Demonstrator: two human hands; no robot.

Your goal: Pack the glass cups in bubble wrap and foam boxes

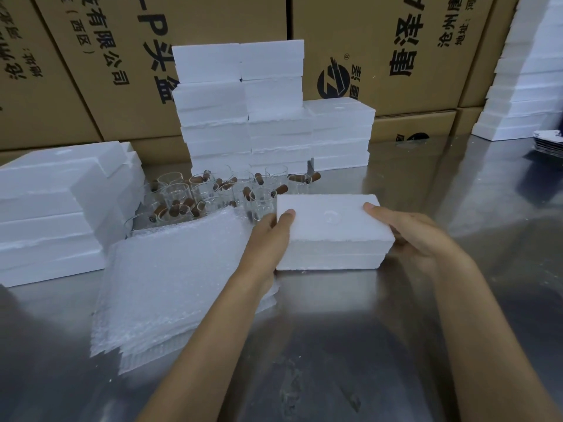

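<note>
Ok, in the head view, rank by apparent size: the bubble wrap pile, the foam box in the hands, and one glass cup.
1. Bubble wrap pile: covers the most area, though it lies nearer the camera.
2. Foam box, held between the left hand and right hand.
3. One glass cup: clearly smallest, though it stands farther back.

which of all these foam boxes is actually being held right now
The foam box at centre front, gripped at its ends by the left hand and right hand. The others sit untouched in stacks behind and at both sides.
</note>
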